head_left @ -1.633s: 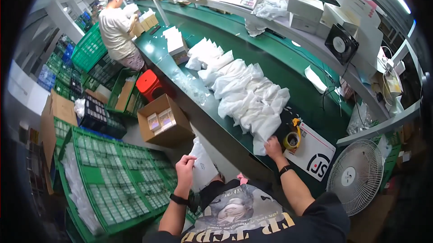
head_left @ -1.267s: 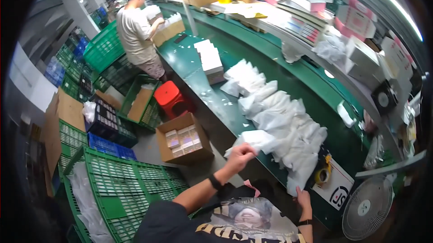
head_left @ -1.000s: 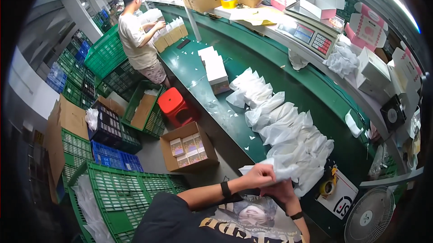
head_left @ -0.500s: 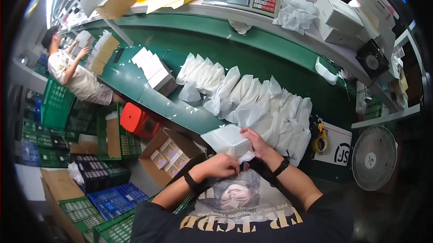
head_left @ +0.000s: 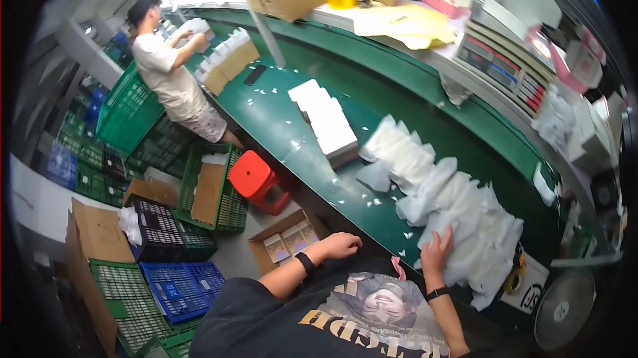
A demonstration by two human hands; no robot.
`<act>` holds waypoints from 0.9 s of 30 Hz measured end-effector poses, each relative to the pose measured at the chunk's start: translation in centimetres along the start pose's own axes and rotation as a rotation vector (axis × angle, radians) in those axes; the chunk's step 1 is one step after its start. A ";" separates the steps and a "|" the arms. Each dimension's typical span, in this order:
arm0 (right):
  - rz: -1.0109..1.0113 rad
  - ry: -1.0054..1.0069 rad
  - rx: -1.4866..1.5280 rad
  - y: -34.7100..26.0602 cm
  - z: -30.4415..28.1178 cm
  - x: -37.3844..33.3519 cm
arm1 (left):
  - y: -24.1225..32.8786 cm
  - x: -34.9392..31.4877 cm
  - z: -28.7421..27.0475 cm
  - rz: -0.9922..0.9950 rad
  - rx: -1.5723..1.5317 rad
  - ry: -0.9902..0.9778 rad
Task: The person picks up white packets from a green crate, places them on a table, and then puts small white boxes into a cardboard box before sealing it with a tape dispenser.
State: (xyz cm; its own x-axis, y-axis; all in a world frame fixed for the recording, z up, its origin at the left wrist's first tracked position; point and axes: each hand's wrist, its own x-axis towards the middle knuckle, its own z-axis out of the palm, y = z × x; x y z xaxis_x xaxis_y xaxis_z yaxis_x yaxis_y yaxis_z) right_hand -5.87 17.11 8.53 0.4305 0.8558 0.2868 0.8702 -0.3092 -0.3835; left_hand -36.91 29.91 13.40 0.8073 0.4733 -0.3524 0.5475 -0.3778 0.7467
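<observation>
My right hand (head_left: 436,249) rests at the near edge of a row of white packages in thin plastic wrap (head_left: 458,212), its fingers spread apart and touching the wrapping. These packages lie close together in a slanting row on the green workbench (head_left: 279,122). My left hand (head_left: 340,245) hovers by the bench's near edge, fingers loosely curled and nothing visible in them. Beyond the row, several plain white boxes (head_left: 325,122) stand side by side on the bench.
An open carton (head_left: 266,230) with small boxes and a red stool (head_left: 256,178) stand left of the bench. Green and blue crates (head_left: 176,291) cover the floor. A co-worker (head_left: 159,59) handles a box farther left. A shelf holds scales (head_left: 505,69); a fan (head_left: 565,308) stands right.
The white package has left my hands; my right hand has moved onto the wrapped row and opened. My left hand has drawn away from it. The view has swung left.
</observation>
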 end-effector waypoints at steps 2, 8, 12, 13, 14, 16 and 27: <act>0.005 0.010 -0.042 -0.6 2.2 0.4 | -3.1 -1.2 -1.5 -0.049 0.028 0.024; 0.079 -0.039 -0.222 -0.1 2.9 0.3 | -10.0 -4.7 -1.7 -0.160 -0.027 0.075; 0.069 -0.091 -0.358 -2.2 0.2 1.8 | -13.8 -5.1 -1.4 -0.211 -0.109 0.044; 0.055 -0.104 -0.381 -2.7 -0.2 1.9 | -14.3 -5.4 -0.9 -0.207 -0.138 0.044; 0.009 -0.086 -0.257 -3.5 -0.3 1.7 | -15.2 -5.5 -0.7 -0.204 -0.127 0.089; -0.091 -0.057 0.006 -5.6 0.1 2.7 | -16.6 -4.1 -1.7 -0.202 -0.100 0.173; 0.302 -0.754 1.292 -17.6 12.9 21.2 | -16.8 3.4 -11.5 -0.369 -0.600 0.944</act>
State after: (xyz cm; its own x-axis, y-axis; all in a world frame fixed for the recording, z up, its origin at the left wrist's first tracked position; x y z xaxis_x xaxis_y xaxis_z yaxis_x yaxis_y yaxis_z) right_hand -15.17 46.07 10.04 -0.0179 0.9578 -0.2869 -0.1951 -0.2848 -0.9385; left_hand -45.85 47.00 6.13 0.0009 0.9723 -0.2336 0.3192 0.2211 0.9215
